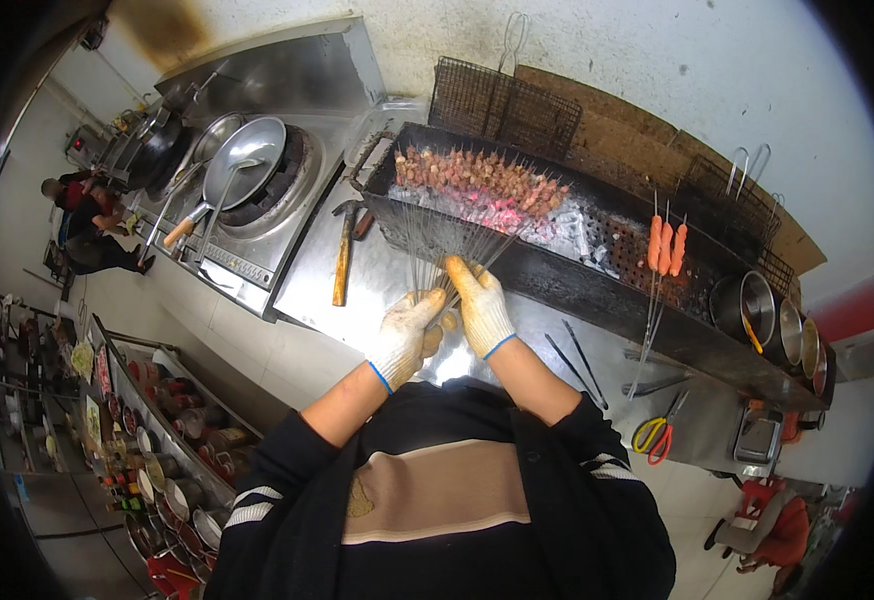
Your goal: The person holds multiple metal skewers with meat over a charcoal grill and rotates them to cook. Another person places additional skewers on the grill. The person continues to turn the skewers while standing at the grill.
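Observation:
Both my hands wear white knit work gloves with blue cuffs and stained fingertips. My left hand is closed around the lower ends of a fan of thin metal skewers. From the other side, my right hand grips the same bundle, its thumb and fingers pressed along the shafts. The skewers spread out over the front wall of a long black charcoal grill. Their far ends carry small chunks of browned meat, packed side by side above glowing coals and grey ash.
Three sausages on skewers rest across the grill's right part, near metal bowls. On the steel counter lie a hammer, tongs and scissors. A wok stands left; wire grill baskets lean behind. People are farther back.

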The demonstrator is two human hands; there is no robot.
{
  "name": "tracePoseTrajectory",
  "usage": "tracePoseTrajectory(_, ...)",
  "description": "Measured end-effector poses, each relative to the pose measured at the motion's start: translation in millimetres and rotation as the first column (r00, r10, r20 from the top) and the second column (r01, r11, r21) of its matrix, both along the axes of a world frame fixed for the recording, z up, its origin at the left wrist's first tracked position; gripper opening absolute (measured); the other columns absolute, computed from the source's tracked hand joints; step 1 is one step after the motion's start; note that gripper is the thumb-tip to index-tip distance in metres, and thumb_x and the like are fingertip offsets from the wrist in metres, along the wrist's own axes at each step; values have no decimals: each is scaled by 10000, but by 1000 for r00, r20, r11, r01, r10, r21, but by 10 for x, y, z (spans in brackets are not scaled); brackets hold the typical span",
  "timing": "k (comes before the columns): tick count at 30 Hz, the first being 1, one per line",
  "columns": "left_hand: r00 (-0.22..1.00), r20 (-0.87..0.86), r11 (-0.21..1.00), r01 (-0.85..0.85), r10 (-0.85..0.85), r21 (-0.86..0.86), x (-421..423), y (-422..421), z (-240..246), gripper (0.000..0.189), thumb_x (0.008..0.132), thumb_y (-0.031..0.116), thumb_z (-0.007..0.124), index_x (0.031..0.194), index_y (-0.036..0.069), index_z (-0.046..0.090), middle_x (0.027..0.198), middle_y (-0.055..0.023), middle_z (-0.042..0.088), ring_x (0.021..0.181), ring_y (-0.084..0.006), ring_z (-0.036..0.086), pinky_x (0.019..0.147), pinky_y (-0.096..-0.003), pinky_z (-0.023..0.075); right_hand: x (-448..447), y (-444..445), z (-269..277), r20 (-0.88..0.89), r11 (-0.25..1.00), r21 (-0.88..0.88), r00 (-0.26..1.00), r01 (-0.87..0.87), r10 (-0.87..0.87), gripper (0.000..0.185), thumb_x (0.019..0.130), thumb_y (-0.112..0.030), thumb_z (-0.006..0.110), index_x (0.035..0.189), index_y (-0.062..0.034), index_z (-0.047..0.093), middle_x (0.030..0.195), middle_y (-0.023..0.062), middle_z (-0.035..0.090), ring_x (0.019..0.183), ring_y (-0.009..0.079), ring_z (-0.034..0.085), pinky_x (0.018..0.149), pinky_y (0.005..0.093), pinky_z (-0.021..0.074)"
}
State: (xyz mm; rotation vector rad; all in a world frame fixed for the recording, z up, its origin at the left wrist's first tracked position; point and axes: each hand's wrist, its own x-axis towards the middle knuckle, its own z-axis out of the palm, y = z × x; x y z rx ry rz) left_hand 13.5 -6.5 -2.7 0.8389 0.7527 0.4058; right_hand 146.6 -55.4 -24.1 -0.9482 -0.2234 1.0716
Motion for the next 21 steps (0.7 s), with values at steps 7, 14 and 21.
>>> tracePoseTrajectory(7,1000,2,999,-24,25,-24,25,-59,36,249,1024,288,558,997,41,548,767,-116,652,375,-75,355,328,-238,260,4,-74,-7,7,999,-31,1000,26,-25,238,974,-197,662,1123,-12,652,1024,37,670,896,124,598,806,282,483)
tracePoseTrajectory(14,995,-100,996,34,-25,87,28,-88,80,253,1027,281,557,959,37,556,767,-131,663,365,-81,363,323,-244,262,10,-127,-1,92,998,-57,995,40,-34,257,951,-196,696,1118,-3,663,997,33,674,848,113,601,756,271,491)
tracePoseTrajectory(21,1000,-25,1000,-11,11,-9,5,-119,50,264,1018,291,577,938,42,550,744,-127,661,353,-86,355,317,-251,252,4,-172,-34,194,997,-47,980,56,-46,257,927,-153,715,1121,10,672,984,35,682,872,112,610,781,263,497)
